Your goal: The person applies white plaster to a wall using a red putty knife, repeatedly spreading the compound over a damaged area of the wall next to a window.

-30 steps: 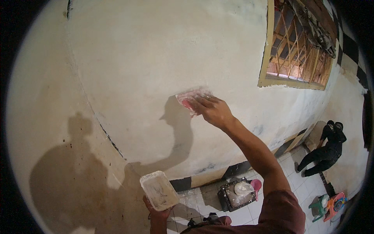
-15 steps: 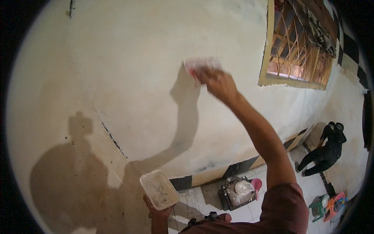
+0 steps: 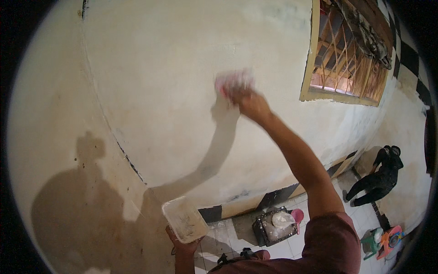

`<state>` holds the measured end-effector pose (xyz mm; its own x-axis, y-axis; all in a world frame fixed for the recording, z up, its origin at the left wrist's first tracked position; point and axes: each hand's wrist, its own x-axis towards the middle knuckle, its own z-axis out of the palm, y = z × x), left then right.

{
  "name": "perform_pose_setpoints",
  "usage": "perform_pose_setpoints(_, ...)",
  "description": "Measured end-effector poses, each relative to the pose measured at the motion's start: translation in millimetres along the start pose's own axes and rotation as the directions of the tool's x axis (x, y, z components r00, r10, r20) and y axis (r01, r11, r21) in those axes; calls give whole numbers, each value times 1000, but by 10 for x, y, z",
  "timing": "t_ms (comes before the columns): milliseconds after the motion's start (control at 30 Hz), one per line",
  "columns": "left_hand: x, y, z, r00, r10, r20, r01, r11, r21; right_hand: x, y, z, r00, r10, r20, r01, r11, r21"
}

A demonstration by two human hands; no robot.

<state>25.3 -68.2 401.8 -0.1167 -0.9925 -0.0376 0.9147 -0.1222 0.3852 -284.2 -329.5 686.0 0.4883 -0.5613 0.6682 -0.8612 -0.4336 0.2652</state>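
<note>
My right hand (image 3: 248,102) reaches up to the pale wall (image 3: 155,91), its fingers closed round a wide, flat hand tool (image 3: 233,78). That tool is pinkish-white with a red part; motion smears it, so its exact kind is unclear. It is at the wall or very close to it. Low in front of me, my left hand (image 3: 185,244) grips the lower end of a shallow, whitish rectangular tub (image 3: 185,221). The tub is tilted, with pale residue and dark smears inside.
A barred window (image 3: 349,68) with a yellowish frame is at upper right. On the tiled floor stand a spattered black crate (image 3: 262,233) with a white bowl (image 3: 283,220) and a pink dipper (image 3: 297,214). A person in black (image 3: 381,176) bends at the right, near green and orange stools (image 3: 390,239).
My right hand and the flat tool have shifted slightly left and down along the wall. My left hand still holds the tub in nearly the same place.
</note>
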Motion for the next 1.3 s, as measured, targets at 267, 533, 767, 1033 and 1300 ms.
perform_pose_setpoints(267, -79, -25, 142, 986, -2, -170, -2, 1000, -23, 47, -90, -995, 975, 123, -183, -111, 991, 78)
perform_pose_setpoints(533, -85, -88, 262, 960, -34, -276, 49, 998, 47, 1059, 322, -1437, 936, -43, -349, 3, 994, -113)
perform_pose_setpoints(767, -66, -168, 24, 985, -24, -169, 21, 999, -24, -758, -276, 345, 989, -140, -56, 135, 987, -84)
perform_pose_setpoints(1033, -79, -21, 11, 995, -72, -68, 69, 996, -54, -432, -159, -495, 949, 26, -315, -33, 999, -18)
perform_pose_setpoints(1300, -71, -168, 58, 998, -60, -11, 59, 994, -92, -389, 456, 153, 944, 81, -321, -89, 996, -13)
